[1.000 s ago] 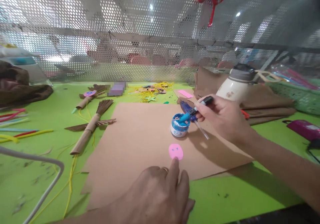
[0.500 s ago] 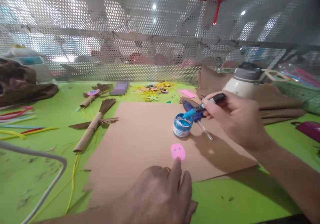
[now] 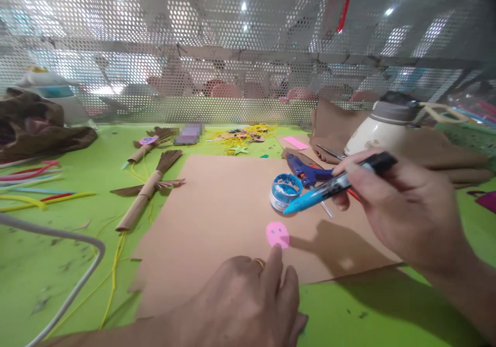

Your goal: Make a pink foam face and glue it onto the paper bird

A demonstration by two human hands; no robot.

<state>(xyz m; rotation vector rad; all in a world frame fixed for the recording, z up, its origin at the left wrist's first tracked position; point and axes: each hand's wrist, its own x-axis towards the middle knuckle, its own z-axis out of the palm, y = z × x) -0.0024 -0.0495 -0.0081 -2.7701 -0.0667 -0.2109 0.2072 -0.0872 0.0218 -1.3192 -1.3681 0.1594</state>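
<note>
My right hand (image 3: 406,207) grips a blue-tipped marker (image 3: 329,189) with a black end, its tip pointing down to the left. The tip is in the air in front of a small glass-like jar (image 3: 287,192) with blue paint around its rim. Below it, a pink paper circle (image 3: 277,235) with two small blue dots lies on a brown paper sheet (image 3: 217,207). The index fingertip of my left hand (image 3: 251,295) presses the circle's lower edge; the hand is open, holding nothing, its other fingers apart. A blue glue gun (image 3: 306,170) rests behind the jar.
Two brown paper figures (image 3: 145,194) with yellow strings lie left of the sheet. A white cable (image 3: 93,264) curves at the front left. Coloured strips (image 3: 42,194) lie at the left edge. A white bottle (image 3: 380,130) and folded brown paper (image 3: 445,153) stand back right, before a perforated screen (image 3: 217,78).
My right hand has lifted the marker out of the jar and brought it right and nearer, uncovering the glue gun. My left hand stays on the pink circle. The view has shifted slightly.
</note>
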